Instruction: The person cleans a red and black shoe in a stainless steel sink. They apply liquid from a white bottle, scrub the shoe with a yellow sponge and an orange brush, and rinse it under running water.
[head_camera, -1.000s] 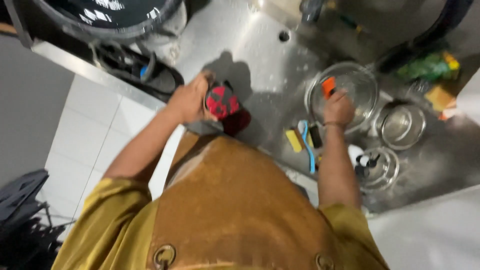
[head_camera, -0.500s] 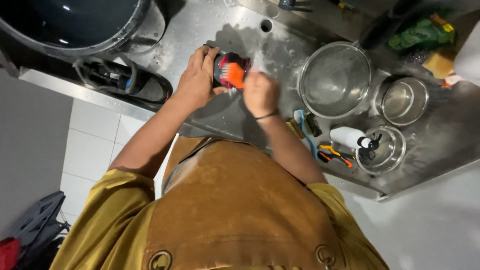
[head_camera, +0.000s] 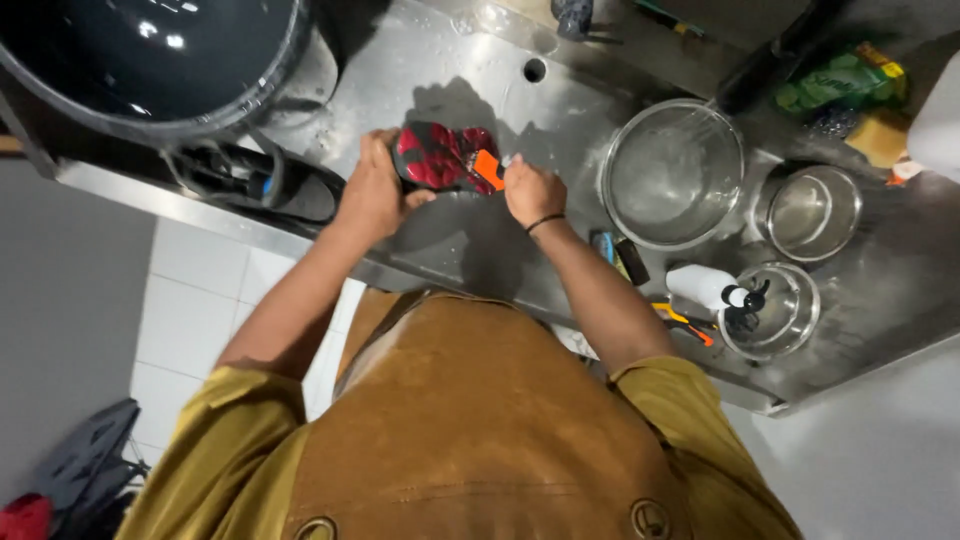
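My left hand (head_camera: 372, 190) grips a red and black shoe (head_camera: 440, 156) over the wet steel sink counter (head_camera: 450, 60). My right hand (head_camera: 530, 192) holds a small orange brush (head_camera: 487, 168) pressed against the shoe's side. A black band sits on my right wrist. My brown apron and mustard sleeves fill the lower half of the view.
A large steel bowl of water (head_camera: 672, 170) stands right of my hands, two smaller steel bowls (head_camera: 808, 210) beyond it. A white pump bottle (head_camera: 712, 288) lies by the front edge with brushes (head_camera: 612, 252). A big dark tub (head_camera: 150, 60) sits at the left, black shoes (head_camera: 250, 180) below it.
My right hand came from the large bowl with the orange brush to the shoe. It now rubs along the shoe's side, which my left hand keeps holding.
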